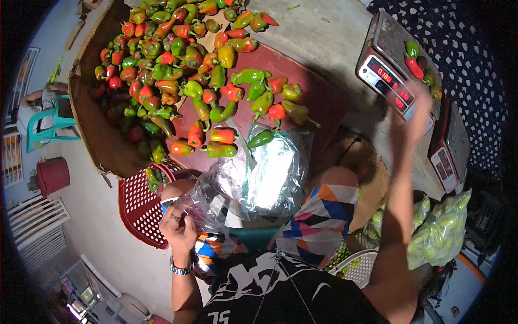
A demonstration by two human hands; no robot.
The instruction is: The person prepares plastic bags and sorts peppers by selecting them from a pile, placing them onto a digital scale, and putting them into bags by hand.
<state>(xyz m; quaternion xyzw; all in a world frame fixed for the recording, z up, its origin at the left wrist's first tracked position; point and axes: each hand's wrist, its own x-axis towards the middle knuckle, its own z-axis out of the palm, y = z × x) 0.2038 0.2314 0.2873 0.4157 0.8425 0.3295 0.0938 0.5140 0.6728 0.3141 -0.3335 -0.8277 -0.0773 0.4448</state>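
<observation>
My left hand (180, 231), with a ring and a wristwatch, is closed on the edge of a clear plastic bag (216, 186) over my lap. My right hand (413, 102) reaches out to a digital scale (377, 73) with lit red digits; motion smears its fingers, so I cannot tell whether it holds anything. Beyond it, a few red and green peppers (414, 67) rest on the scale's metal plate. More peppers (232, 92) lie loose on the dark red board (264, 59) before me. One green pepper (261, 139) sits on shiny clear plastic (275, 173).
A large heap of peppers (162, 48) fills a cardboard box (86, 119) at the left. Below it is a red perforated basket (143, 202). A second scale (445, 162) and filled plastic bags (442, 229) are at the right. A teal chair (46, 121) stands far left.
</observation>
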